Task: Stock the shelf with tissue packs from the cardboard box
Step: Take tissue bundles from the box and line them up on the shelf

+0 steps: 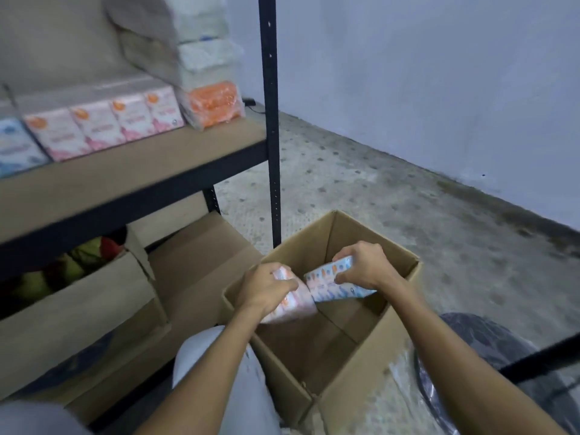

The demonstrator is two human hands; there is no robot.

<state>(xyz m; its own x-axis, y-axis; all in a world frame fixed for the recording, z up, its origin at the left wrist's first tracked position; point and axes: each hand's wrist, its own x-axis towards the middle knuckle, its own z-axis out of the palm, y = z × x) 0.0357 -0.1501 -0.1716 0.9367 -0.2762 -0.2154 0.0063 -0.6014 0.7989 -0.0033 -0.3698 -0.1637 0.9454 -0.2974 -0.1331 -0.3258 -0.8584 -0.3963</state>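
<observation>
Gripping one tissue pack per hand, you have both hands down inside the open cardboard box (364, 237) on the floor. Your left hand (266, 288) has its fingers curled over a pink pack (295, 304). Your right hand (365, 266) pinches a blue-and-pink pack (328, 287) by its far end, thumb below and fingers on top. Both grips are closed on product, nothing spare.

The two packs meet at their inner ends near the box's middle; whether they touch or only sit close is hard to tell. The left pack's long axis runs back toward you. The right pack's runs crosswise, tilted up toward your right hand.

Key relation: the shelf board (131, 177) lies up and to the left of the box, past the black post (270, 120) — so the left hand is nearer. The row of pink packs (103, 125) there stands upright side by side, so each pack likely needs turning on end before it goes in. The box floor looks bare under your hands, so these may be the last packs.
</observation>
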